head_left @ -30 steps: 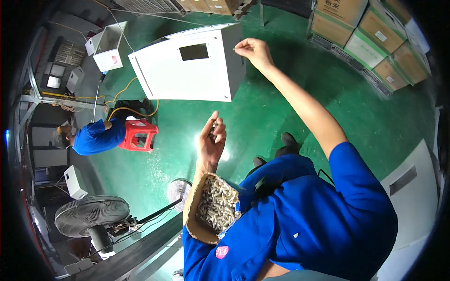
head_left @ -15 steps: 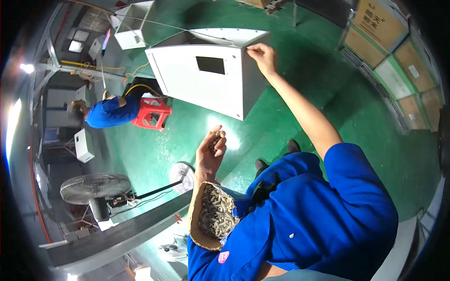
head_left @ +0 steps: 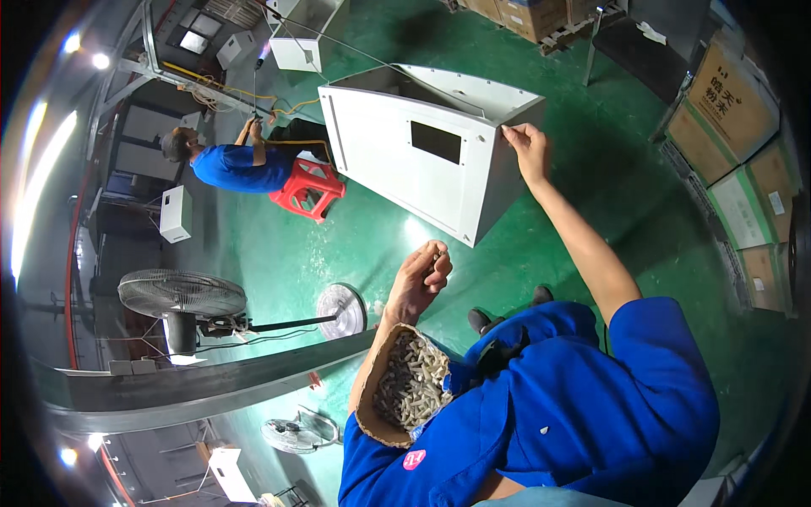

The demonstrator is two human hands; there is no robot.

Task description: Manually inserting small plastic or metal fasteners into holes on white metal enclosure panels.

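A white box-shaped metal cabinet [head_left: 380, 144] with a rectangular cutout hangs tilted ahead of me, apparently from a thin rod. At its right edge, near the upper corner, my right hand [head_left: 530, 155] is closed in a pinch; what the fingertips hold, if anything, is too small to name. Below the cabinet's lower corner, my left hand [head_left: 420, 275] is curled, palm up, around small plugs, mostly hidden by the fingers. An open cardboard box [head_left: 365, 406] rests along my left forearm against my body. Many small pale cylindrical plugs [head_left: 414, 380] fill it.
A co-worker in blue [head_left: 241, 166] sits at the left by a red plastic stool [head_left: 308, 190]. A pedestal fan [head_left: 182, 296] and a grey metal beam [head_left: 211, 384] lie to my left. Stacked cartons [head_left: 726, 110] stand at the right. Another white cabinet [head_left: 308, 38] is farther back.
The whole view has shifted, so the cabinet appears lower and farther right. My left fingers have curled in more over the plugs. My right hand stays at the cabinet's edge.
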